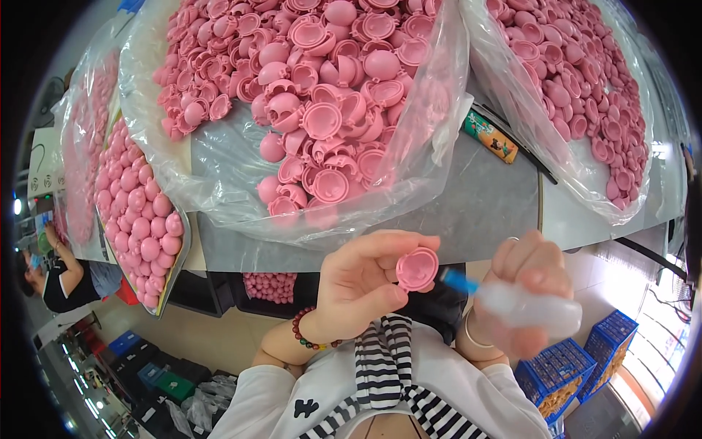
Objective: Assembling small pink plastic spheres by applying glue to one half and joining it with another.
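Between the thumb and fingers of my left hand (349, 282) is a round pink plastic half-shell (417, 269), its hollow side facing me. My right hand (532, 265) is wrapped round a translucent white squeeze bottle (518, 306), blurred by motion. The bottle's blue nozzle (459, 280) points left at the shell, with a small gap between them. Just beyond my hands, a clear plastic bag (241, 223) lies spread on the grey table (482, 205), heaped with loose pink half-shells (322, 121).
Another bag of pink shells (570, 80) lies at the right, beside a green packet (490, 137) and a dark strip. A tray of closed pink balls (139, 219) sits at the left edge. Below stand a black bin (252, 306) and blue crates (556, 373). Another person (66, 282) is far left.
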The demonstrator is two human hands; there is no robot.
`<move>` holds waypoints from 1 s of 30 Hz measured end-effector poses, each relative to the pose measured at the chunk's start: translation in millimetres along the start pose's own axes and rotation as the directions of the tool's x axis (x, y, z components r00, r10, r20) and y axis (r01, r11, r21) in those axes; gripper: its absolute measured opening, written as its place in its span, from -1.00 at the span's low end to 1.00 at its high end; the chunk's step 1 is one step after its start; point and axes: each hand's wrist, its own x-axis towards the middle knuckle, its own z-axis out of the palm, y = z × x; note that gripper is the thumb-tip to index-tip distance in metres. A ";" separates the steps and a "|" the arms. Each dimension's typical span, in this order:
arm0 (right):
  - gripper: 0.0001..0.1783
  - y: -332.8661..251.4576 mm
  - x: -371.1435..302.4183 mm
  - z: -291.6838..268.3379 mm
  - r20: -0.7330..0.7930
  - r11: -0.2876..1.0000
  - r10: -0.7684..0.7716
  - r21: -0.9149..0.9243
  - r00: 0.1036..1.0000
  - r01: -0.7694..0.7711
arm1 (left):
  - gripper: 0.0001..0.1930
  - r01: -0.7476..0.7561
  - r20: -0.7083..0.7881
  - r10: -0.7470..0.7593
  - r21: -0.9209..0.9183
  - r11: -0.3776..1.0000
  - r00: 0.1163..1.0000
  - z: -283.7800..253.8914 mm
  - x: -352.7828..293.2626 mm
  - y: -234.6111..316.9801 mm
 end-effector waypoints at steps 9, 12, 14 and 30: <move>-0.33 -9.7 2.6 16.6 0.041 0.951 -0.080 -0.296 0.996 0.088 | -0.51 0.049 -0.024 -0.050 -0.045 0.998 0.998 0.3 -1.7 5.0; -0.33 -8.9 1.7 16.8 0.058 0.945 -0.091 -0.311 0.994 0.104 | -0.51 0.050 -0.039 -0.053 -0.055 0.997 0.998 -0.7 -4.9 5.4; -0.29 -9.3 0.6 15.4 0.143 0.940 -0.069 -0.322 0.987 0.113 | -0.51 0.046 -0.034 -0.048 -0.055 0.997 0.998 -2.2 -4.9 5.1; -0.27 -5.9 0.5 17.5 0.051 0.926 -0.141 -0.348 0.989 0.150 | -0.50 -0.012 -0.013 0.012 -0.037 0.999 1.000 -2.6 -2.5 5.1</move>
